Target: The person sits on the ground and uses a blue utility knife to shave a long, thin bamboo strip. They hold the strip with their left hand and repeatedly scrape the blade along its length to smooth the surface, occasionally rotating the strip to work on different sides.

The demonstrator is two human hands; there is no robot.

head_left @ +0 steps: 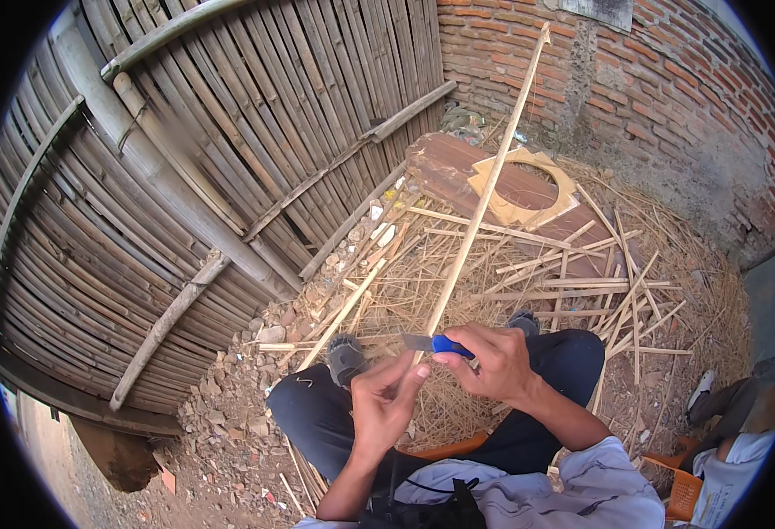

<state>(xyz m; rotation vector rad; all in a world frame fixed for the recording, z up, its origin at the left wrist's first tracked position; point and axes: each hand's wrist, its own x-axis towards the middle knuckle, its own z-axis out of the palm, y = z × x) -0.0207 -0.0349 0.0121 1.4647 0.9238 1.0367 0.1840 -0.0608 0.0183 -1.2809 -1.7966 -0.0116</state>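
Note:
My right hand (499,360) is closed around the blue handle of a knife (452,346). The knife's grey blade points left and lies across a long, pale bamboo strip (480,207), touching or just over it near its lower end. My left hand (384,398) pinches that lower end between thumb and fingers, just below the blade. From there the strip slants up and away to the right, its far end in front of the brick wall. Part of the strip's near end is hidden by my fingers.
Many cut bamboo strips (572,286) and thin shavings litter the ground past my feet. Beyond lies a brown board (440,159) with a yellowish piece with a round hole (484,212). A bamboo wall (255,115) stands left, a brick wall (696,115) behind. Another person (731,450) sits at right.

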